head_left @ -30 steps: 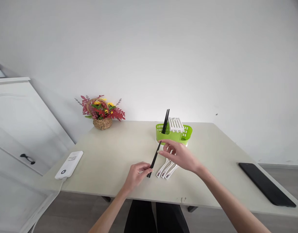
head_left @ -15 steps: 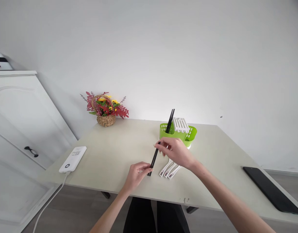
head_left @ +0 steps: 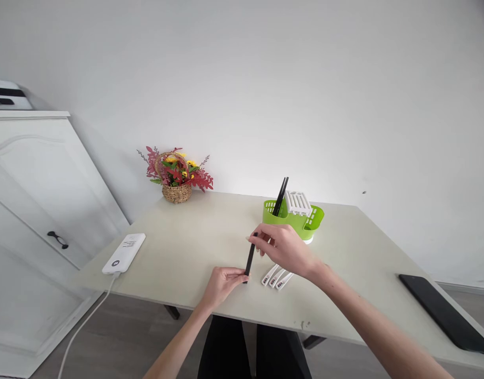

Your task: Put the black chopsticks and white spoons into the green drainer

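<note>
Black chopsticks (head_left: 250,258) stand tilted above the table, pressed close together. My left hand (head_left: 222,286) is closed on their lower end, thumb and fingers pinching it. Around the upper end, the fingers of my right hand (head_left: 283,246) are closed too. White-handled utensils (head_left: 274,278) lie side by side under my right wrist, their far ends hidden by the hand. Just behind the right hand stands a green holder (head_left: 295,221) with a white slotted top (head_left: 298,203). More black chopsticks (head_left: 281,196) lean in its left compartment.
A wicker basket of flowers (head_left: 177,192) is at the back left of the table (head_left: 179,237). A white power bank (head_left: 124,253) with a cable (head_left: 86,320) lies at the left edge, a black phone (head_left: 443,310) at the right. A white cabinet (head_left: 32,210) stands left.
The chopsticks in my hands have come together, from slightly apart to one dark bar, and stand a little more upright. The whole view has shifted slightly.
</note>
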